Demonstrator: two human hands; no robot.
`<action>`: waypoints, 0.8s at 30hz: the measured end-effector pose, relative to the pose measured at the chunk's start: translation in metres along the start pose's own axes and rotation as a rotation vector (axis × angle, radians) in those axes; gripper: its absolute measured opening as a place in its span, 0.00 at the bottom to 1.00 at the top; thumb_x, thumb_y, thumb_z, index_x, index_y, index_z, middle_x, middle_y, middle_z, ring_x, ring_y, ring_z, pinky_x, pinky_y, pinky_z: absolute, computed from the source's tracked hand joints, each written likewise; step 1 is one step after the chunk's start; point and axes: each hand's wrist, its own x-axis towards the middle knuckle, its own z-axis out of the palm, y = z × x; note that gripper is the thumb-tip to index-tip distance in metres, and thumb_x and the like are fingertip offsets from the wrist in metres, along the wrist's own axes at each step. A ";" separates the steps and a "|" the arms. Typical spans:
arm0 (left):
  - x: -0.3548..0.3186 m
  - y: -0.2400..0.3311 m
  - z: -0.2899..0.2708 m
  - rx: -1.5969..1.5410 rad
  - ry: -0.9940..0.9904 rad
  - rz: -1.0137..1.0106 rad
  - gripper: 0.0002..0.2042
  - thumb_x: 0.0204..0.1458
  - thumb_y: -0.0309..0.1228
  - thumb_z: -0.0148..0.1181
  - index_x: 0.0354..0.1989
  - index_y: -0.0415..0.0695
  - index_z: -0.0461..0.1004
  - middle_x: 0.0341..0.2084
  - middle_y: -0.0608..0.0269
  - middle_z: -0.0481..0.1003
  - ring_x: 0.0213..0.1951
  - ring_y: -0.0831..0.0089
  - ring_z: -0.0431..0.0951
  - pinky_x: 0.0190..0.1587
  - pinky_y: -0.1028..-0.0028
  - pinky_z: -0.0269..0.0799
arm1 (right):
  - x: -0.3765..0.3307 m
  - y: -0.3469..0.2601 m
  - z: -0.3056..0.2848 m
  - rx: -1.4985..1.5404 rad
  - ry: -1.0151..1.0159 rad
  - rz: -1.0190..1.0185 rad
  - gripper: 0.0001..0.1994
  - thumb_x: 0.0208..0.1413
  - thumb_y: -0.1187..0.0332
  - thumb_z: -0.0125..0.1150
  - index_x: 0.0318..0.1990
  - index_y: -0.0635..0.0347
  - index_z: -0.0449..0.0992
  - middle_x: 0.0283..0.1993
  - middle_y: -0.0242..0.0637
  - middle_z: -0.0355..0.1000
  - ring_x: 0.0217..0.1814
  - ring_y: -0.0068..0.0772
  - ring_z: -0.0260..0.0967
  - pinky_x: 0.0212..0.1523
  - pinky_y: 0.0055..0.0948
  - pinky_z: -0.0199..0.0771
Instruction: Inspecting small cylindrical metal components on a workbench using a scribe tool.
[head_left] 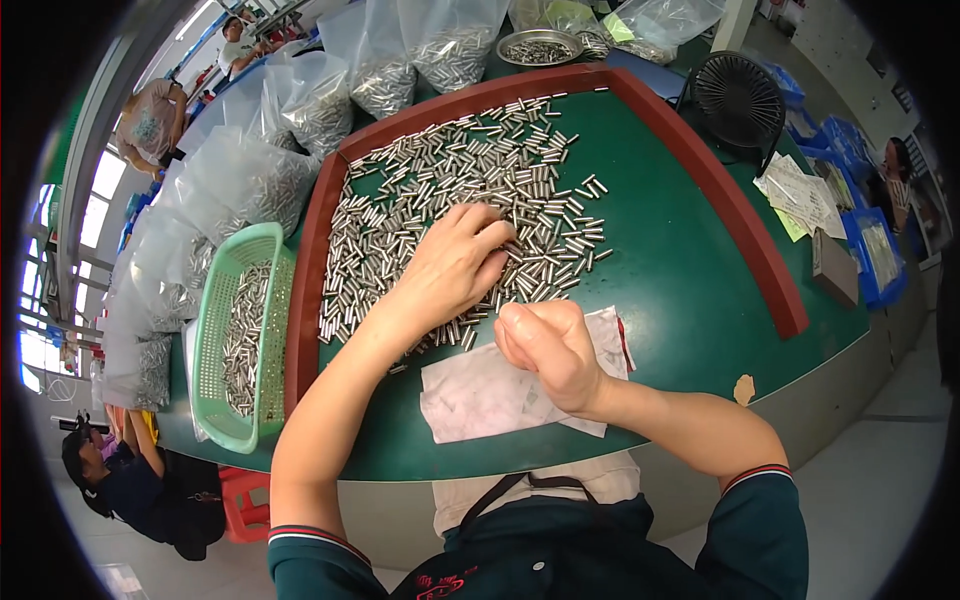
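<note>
Many short, shiny metal pins lie loose in a wide heap on the green tabletop. My left hand reaches into the heap, its fingers bent and closed down on metal pins; the fingertips are partly hidden. Close to its right, my right hand is held in a fist with the thumb on top. Whatever may be inside that fist is hidden. Beneath the fist, a stained whitish cloth lies near the table's front edge.
A red-brown rim borders the heap on three sides. To the left stands a green plastic basket of pins, beside bulging clear bags. A metal bowl sits at the back, a black fan at right. Other people are beyond the table.
</note>
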 end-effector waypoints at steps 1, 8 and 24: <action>-0.010 0.002 -0.003 -0.016 0.003 -0.025 0.10 0.41 0.25 0.53 0.34 0.40 0.67 0.36 0.55 0.65 0.40 0.58 0.64 0.43 0.66 0.61 | 0.000 0.000 0.000 -0.004 0.006 0.002 0.20 0.56 0.71 0.38 0.10 0.58 0.51 0.10 0.25 0.47 0.14 0.16 0.41 0.16 0.20 0.42; -0.060 0.016 -0.011 0.029 0.059 -0.095 0.13 0.42 0.27 0.55 0.39 0.42 0.68 0.46 0.57 0.64 0.50 0.58 0.62 0.52 0.63 0.57 | 0.001 0.003 0.000 0.043 0.022 0.018 0.21 0.57 0.66 0.36 0.10 0.56 0.51 0.09 0.27 0.48 0.12 0.18 0.40 0.16 0.21 0.42; -0.095 0.000 -0.021 -0.034 0.391 -0.353 0.05 0.36 0.21 0.58 0.23 0.40 0.71 0.19 0.61 0.68 0.25 0.64 0.68 0.29 0.69 0.62 | 0.005 0.003 -0.006 0.183 0.022 -0.056 0.21 0.55 0.67 0.36 0.09 0.56 0.50 0.08 0.27 0.47 0.11 0.18 0.38 0.15 0.21 0.40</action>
